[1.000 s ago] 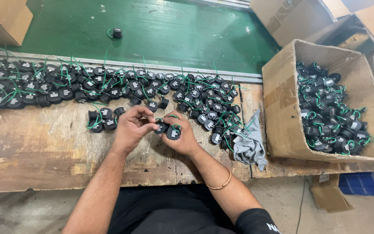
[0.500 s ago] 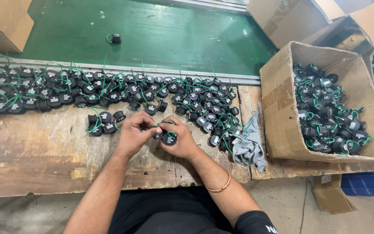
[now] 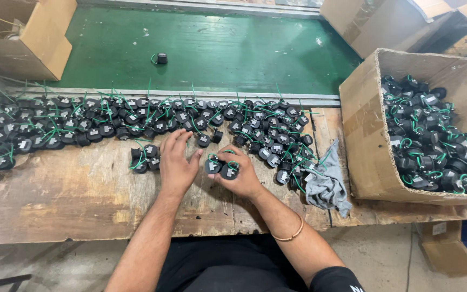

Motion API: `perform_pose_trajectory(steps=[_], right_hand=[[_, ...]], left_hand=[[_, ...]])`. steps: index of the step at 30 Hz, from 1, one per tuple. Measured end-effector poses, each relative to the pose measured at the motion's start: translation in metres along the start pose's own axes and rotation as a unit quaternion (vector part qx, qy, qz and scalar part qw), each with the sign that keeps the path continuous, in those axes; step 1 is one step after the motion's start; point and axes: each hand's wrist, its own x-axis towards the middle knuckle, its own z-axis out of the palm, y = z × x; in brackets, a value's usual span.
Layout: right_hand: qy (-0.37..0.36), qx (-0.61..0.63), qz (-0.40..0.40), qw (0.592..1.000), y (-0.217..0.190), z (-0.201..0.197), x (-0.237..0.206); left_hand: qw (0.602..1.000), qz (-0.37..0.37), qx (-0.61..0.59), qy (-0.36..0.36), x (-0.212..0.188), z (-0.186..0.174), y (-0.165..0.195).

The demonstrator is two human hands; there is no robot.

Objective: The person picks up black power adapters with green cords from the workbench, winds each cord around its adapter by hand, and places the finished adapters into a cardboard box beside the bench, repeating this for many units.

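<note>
Worn wooden workbench (image 3: 55,200), green conveyor belt (image 3: 217,48), grey concrete floor (image 3: 385,259)

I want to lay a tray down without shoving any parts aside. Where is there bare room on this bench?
Bare wood lies on the near left of the workbench, between the row of black parts and the front edge, left of the left hand. The green belt holds one stray part. Crowded: around the right hand and grey rag.

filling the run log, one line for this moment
right hand: holds black parts | left hand: open, on bench | box: right
</note>
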Motion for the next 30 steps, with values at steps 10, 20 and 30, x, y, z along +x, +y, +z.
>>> perform_pose_trajectory(steps=[10, 20, 30], right_hand=[[0.013, 0.062, 0.006, 0.998, 0.007, 0.001, -0.002], [-0.009, 0.022, -0.018, 1.0, 0.029, 0.0, -0.002], [-0.036, 0.002, -0.015, 0.999, 0.024, 0.004, 0.001]], left_hand=[[0.991, 0.002, -0.133, 0.005, -0.003, -0.001, 0.002], [0.702, 0.313, -0.619, -0.161, -0.009, -0.086, 0.122], [0.445, 0.21, -0.652, -0.577, -0.012, -0.107, 0.159]])
